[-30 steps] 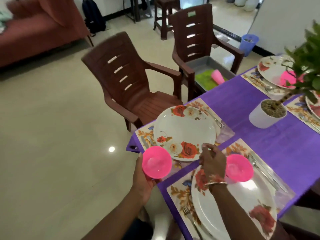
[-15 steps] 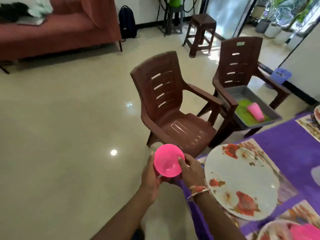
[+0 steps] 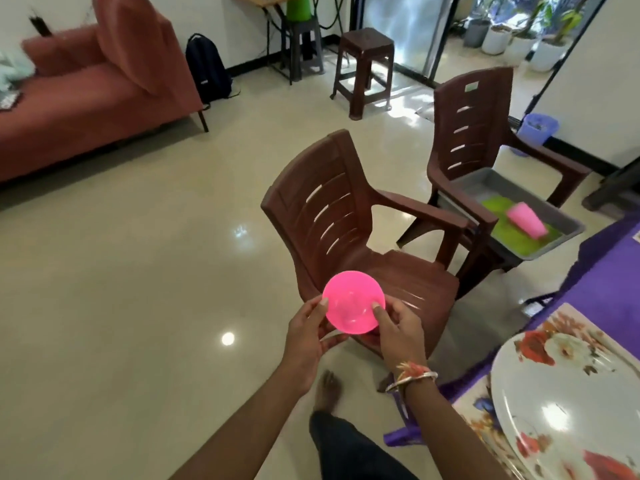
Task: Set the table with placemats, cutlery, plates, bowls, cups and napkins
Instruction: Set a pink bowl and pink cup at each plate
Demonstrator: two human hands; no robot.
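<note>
Tiled floor [image 3: 121,271], brown chair [image 3: 346,230] beyond. Left hand [image 3: 306,336] and right hand [image 3: 398,327] pinch the pink bowl [image 3: 353,301] at opposite rims, off the tabletop [image 3: 602,292]. This light fingertip grip could let it drop.

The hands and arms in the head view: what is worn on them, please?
Both forearms are bare, with no sleeves in view. The right hand has bangles at the wrist: a thin silver-coloured one and red-orange ones with a thread-like look. The left hand shows no ring, watch or bracelet.

place: home living-dining room | cues: sofa [image 3: 86,95], plastic chairs [image 3: 346,237], laid table [image 3: 609,292], tiled floor [image 3: 121,271]
</note>
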